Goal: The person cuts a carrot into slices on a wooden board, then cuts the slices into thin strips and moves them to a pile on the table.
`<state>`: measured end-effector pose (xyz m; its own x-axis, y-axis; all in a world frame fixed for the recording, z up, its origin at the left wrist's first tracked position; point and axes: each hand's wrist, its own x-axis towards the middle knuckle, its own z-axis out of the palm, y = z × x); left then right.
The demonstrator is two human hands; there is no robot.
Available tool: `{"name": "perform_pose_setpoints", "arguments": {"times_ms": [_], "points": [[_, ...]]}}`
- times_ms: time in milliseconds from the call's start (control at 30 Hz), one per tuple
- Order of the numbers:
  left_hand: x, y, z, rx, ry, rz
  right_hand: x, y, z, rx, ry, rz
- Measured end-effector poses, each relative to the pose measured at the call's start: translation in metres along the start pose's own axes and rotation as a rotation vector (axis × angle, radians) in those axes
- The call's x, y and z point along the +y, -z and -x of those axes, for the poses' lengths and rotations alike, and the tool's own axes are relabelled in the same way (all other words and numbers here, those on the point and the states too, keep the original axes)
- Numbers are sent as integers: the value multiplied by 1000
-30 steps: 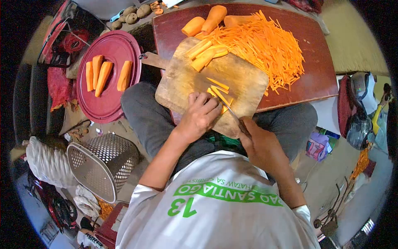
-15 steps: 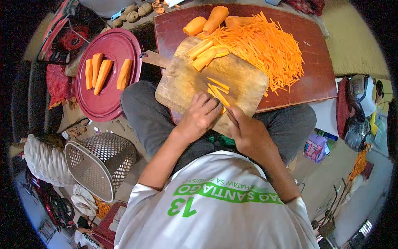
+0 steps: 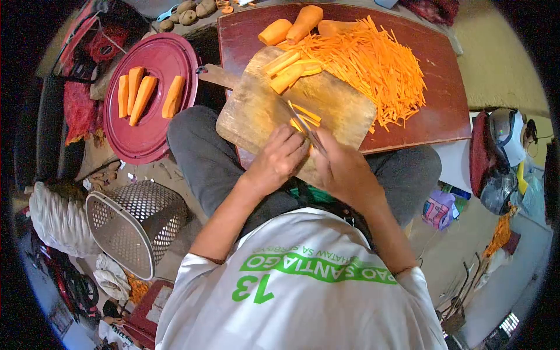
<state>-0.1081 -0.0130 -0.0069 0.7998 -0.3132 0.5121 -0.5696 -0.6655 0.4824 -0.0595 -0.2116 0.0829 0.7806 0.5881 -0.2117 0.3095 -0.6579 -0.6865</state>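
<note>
My right hand (image 3: 345, 172) is closed round a knife (image 3: 308, 132), whose blade points away from me over the wooden chopping board (image 3: 245, 119). Beside the blade, the curled fingers of my left hand (image 3: 281, 156) press a piece of carrot against the board; most of that piece is hidden. A few cut carrot sticks (image 3: 305, 111) lie at the blade. Thicker carrot slabs (image 3: 287, 79) rest farther up the board. Beyond it, a large heap of carrot strips (image 3: 379, 73) spreads over the red-brown table (image 3: 440, 99).
Whole peeled carrots (image 3: 304, 24) lie at the table's far side. To the left, a round red lid (image 3: 154, 140) bears several carrot pieces (image 3: 143, 100). A perforated basket (image 3: 149, 233) tilts on the floor near a white sack (image 3: 58, 219). Potatoes (image 3: 188, 16) sit at the far left.
The knife and my right hand have shifted slightly up and left, and the blade now lies across the carrot sticks. My left hand stays at the carrot piece. The whole view has tilted slightly.
</note>
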Motion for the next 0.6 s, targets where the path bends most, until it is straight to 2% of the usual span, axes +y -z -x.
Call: {"name": "perform_pose_setpoints", "arguments": {"times_ms": [33, 133, 233, 333, 433, 533, 600], "points": [[0, 0, 1, -6, -1, 8, 2, -1, -5, 21, 35, 22], [4, 1, 0, 37, 0, -33, -11, 16, 20, -44, -55, -71], [4, 3, -4, 44, -15, -45, -21, 28, 53, -126, -190, 19], [6, 2, -2, 43, 4, -105, -11, 6, 43, -56, -130, -21], [6, 2, 0, 31, 15, -112, 2, -2, 8, 7, 49, 24], [6, -1, 0, 58, 23, -145, -6, 12, 19, -52, -38, -30], [6, -2, -2, 69, 17, -140, -27, 30, 41, -129, -189, -6]]}}
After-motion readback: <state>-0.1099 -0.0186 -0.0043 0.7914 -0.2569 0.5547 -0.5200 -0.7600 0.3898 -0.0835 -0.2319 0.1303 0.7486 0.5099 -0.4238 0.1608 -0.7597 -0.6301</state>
